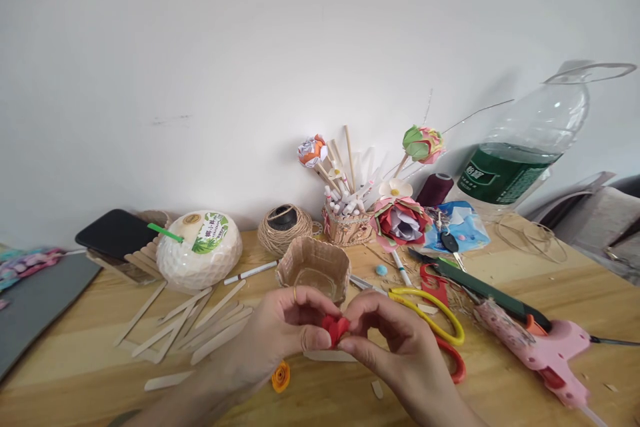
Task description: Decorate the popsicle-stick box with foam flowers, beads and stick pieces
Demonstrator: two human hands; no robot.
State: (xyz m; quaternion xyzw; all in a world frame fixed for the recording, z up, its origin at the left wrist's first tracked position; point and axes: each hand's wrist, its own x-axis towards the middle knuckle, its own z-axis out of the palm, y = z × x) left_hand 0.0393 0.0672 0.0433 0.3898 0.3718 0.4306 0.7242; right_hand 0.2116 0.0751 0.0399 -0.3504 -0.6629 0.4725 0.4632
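Between my two hands is a small red paper flower (335, 328), pinched from both sides. My left hand (293, 323) grips its left side with thumb and fingers; a ring shows on one finger. My right hand (387, 333) pinches its right edge between thumb and fingertips. Behind the hands stands an open woven basket (315, 263). A small orange rolled paper flower (281, 376) lies on the table just below my left hand. Scissors with yellow and red handles (453, 330) lie beside my right hand, partly hidden by it.
Wooden craft sticks (220, 327) lie scattered at left, near a wrapped coconut (200, 253). A twine ball (285, 230) and a pen-filled holder (347, 223) stand behind. At right are a pink glue gun (555, 353), a box cutter (490, 293) and a large bottle (530, 140).
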